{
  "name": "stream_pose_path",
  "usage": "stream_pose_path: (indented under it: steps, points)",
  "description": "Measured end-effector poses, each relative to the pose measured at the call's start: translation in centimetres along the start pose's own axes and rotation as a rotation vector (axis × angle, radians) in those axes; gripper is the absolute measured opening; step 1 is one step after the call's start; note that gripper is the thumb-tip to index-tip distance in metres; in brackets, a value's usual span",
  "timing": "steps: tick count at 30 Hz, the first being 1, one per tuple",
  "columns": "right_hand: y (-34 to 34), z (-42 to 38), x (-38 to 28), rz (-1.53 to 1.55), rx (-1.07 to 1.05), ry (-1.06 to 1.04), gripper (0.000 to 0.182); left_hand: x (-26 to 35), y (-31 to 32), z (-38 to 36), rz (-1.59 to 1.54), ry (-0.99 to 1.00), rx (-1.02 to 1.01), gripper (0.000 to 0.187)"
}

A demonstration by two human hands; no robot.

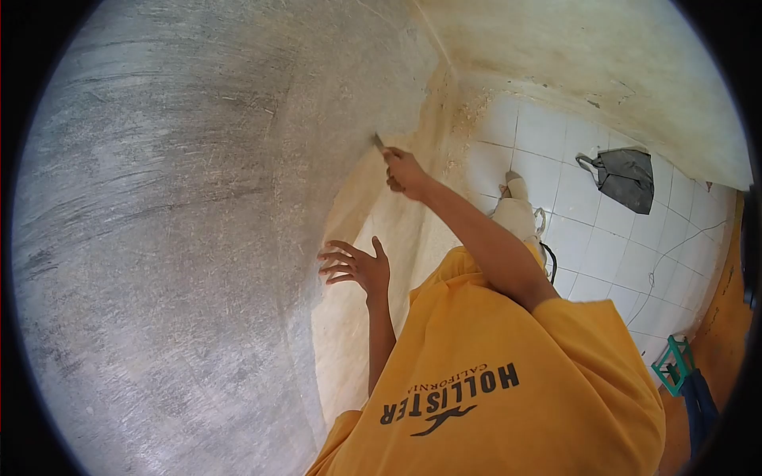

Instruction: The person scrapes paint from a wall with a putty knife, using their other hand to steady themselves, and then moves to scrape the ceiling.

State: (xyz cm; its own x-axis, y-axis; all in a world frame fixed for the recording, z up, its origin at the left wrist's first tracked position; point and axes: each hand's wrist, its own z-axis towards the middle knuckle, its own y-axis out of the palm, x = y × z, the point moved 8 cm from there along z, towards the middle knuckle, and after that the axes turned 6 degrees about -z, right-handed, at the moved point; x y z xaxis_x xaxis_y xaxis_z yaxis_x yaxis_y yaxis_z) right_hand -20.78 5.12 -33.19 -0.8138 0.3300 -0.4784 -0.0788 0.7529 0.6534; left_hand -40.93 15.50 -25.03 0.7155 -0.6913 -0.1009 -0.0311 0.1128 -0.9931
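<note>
A scraper with a thin grey blade (378, 142) is gripped in my right hand (406, 173), its tip at the wall near the edge between grey and cream surfaces. Lower down, my left hand (359, 268) has its fingers spread and holds nothing; its fingertips are at the border of the grey area. The wall's grey part (182, 206) is rough and streaked, while its cream part (341, 317) lies beside and below my hands. Most of the scraper's handle is hidden in my fist.
On the white tiled floor (571, 190) lies a dark grey bag (627, 178). Small crumbs lie along the wall's foot. A green plastic stool (673, 365) with dark blue cloth (698, 408) stands at the lower right. A thin cable (652, 279) crosses the tiles. Another stained wall (635, 55) rises beyond.
</note>
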Motion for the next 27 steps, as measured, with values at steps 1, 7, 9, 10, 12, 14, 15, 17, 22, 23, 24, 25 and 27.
stream_pose_path:
  steps: [1,7,9,10,12,14,15,17,22,23,24,25,27]
  points:
    - [-1.1,1.5,0.4,0.018,0.036,-0.010,0.029,0.2,-0.4,-0.1,0.010,-0.006,-0.018,0.109]
    - [1.3,-2.6,-0.4,0.000,-0.061,0.011,0.030,3.8,-2.6,-1.9,-0.268,0.164,0.072,0.101]
    - [-0.1,-0.7,-0.1,-0.021,0.037,-0.007,0.030,4.9,-2.2,-1.2,-0.331,0.260,0.044,0.095]
    - [-0.7,0.2,-0.5,0.018,-0.001,0.013,0.032,5.3,-2.1,-0.5,-0.333,0.283,0.035,0.095]
    - [-0.2,-0.4,-0.3,-0.005,-0.026,0.018,0.030,5.9,-1.3,0.9,-0.320,0.289,0.030,0.094]
    - [1.4,-2.4,-0.6,-0.010,-0.069,0.037,0.031,6.4,-1.0,0.8,-0.245,0.276,-0.046,0.094]
    - [1.2,-2.0,-0.6,-0.006,-0.054,0.037,0.031,6.8,-0.9,1.0,-0.215,0.270,-0.081,0.094]
    - [-0.1,-0.9,-0.6,-0.006,-0.018,0.038,0.031,7.0,-0.4,1.2,-0.248,0.282,-0.047,0.094]
    - [-0.6,-0.2,-0.2,0.020,-0.113,0.043,0.042,6.8,0.5,1.6,-0.203,0.261,-0.106,0.096]
    - [0.1,-1.2,-0.8,0.015,-0.157,0.050,0.042,6.5,0.5,1.8,-0.185,0.252,-0.122,0.096]
    - [-0.1,-0.9,-0.9,0.024,-0.127,0.050,0.037,6.4,0.6,1.9,-0.171,0.242,-0.138,0.096]
    - [-0.3,-0.6,-1.1,0.030,-0.098,0.050,0.033,6.4,0.8,2.0,-0.160,0.229,-0.153,0.096]
    - [-0.9,0.0,-0.8,0.043,-0.059,0.059,0.028,6.5,1.1,2.3,-0.144,0.213,-0.142,0.097]
